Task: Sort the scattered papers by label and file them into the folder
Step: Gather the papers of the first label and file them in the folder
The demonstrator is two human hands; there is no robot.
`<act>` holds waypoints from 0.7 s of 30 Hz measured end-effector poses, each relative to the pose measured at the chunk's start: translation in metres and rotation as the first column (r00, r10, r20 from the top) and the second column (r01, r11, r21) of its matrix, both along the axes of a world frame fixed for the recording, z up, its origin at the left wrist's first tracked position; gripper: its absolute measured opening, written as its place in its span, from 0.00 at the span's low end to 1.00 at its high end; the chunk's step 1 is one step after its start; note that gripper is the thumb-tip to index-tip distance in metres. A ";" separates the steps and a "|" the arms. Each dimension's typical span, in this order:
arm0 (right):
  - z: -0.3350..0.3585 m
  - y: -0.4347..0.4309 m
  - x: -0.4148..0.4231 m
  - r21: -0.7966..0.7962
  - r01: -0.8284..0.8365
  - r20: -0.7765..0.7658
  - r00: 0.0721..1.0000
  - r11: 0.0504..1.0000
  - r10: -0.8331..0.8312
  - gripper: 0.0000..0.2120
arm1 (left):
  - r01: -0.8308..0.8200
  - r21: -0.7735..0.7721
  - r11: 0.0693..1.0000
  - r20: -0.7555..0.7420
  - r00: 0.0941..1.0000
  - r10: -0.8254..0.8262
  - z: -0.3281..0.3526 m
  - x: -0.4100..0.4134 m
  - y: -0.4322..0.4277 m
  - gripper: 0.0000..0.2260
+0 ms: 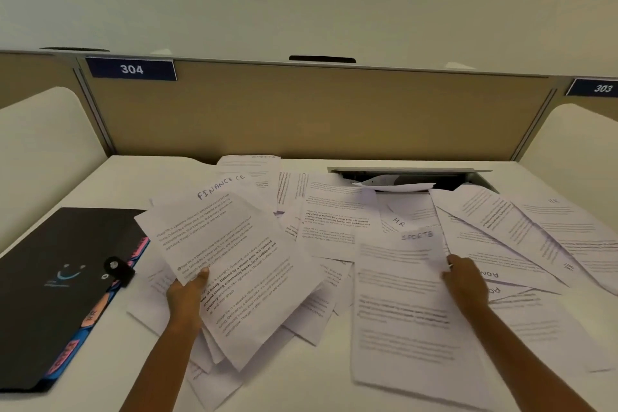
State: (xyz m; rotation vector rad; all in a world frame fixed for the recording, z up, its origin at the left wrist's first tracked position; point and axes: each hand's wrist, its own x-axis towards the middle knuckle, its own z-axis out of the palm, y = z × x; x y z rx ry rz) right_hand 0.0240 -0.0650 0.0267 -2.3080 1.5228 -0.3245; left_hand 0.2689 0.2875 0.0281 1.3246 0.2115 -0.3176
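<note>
Many white printed sheets lie scattered over the white desk (110,177). My left hand (188,294) holds a small stack of sheets lifted off the desk; its top sheet reads FINANCE (220,244). My right hand (465,281) pinches the right edge of a sheet headed SPORTS (401,294), which looks blurred. Sheets marked HR (399,221) and ADMIN (491,274) lie near it. The black folder (50,294) lies shut at the left, with coloured tabs along its right edge and a snap strap (118,269).
A tan partition (317,110) with signs 304 and 303 closes the back of the desk. A cable slot (411,177) at the back right has a paper poking into it. White side dividers stand at both ends.
</note>
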 end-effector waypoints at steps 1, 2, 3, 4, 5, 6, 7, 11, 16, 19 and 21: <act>0.003 -0.009 -0.003 -0.019 0.051 0.002 0.999 0.999 -0.051 0.12 | 0.018 0.017 1.000 0.003 1.000 -0.018 -0.001 0.003 0.002 0.19; 0.008 -0.016 -0.004 -0.036 0.095 0.004 0.995 0.995 -0.095 0.13 | 0.037 0.037 0.999 0.008 0.999 -0.037 -0.002 0.005 0.003 0.19; 0.012 -0.020 -0.004 -0.053 0.132 0.017 0.991 0.990 -0.131 0.13 | 0.053 0.063 0.997 0.016 0.998 -0.055 -0.004 0.008 0.004 0.19; 0.017 -0.022 -0.002 -0.066 0.162 0.039 0.986 0.985 -0.160 0.15 | 0.065 0.097 0.993 0.027 0.997 -0.068 -0.005 0.011 0.005 0.19; 0.020 -0.021 0.001 -0.075 0.188 0.074 0.980 0.979 -0.182 0.16 | 0.070 0.143 0.987 0.039 0.996 -0.077 -0.007 0.013 0.006 0.19; 0.022 -0.017 0.007 -0.090 0.205 0.111 0.974 0.975 -0.195 0.19 | 0.073 0.202 0.977 0.056 0.995 -0.086 -0.008 0.016 0.006 0.18; 0.023 -0.012 0.014 -0.117 0.199 0.137 0.973 0.973 -0.183 0.22 | 0.072 0.287 0.955 0.077 0.992 -0.098 -0.010 0.019 0.007 0.17; 0.008 0.022 0.054 -0.177 -0.130 0.084 0.986 0.975 0.147 0.26 | -0.010 0.661 0.751 0.208 0.963 -0.171 -0.013 0.021 0.001 0.16; -0.012 0.076 0.106 -0.125 -0.575 -0.155 0.816 0.808 0.557 0.31 | -0.101 0.801 0.589 0.299 0.921 -0.249 -0.022 0.018 -0.003 0.19; -0.014 0.097 0.132 -0.040 -0.697 -0.314 0.689 0.716 0.653 0.32 | -0.115 0.786 0.608 0.332 0.907 -0.258 -0.030 0.019 0.001 0.18; -0.017 0.101 0.145 -0.031 -0.741 -0.390 0.627 0.671 0.674 0.30 | -0.116 0.780 0.615 0.341 0.903 -0.262 -0.031 0.021 0.003 0.18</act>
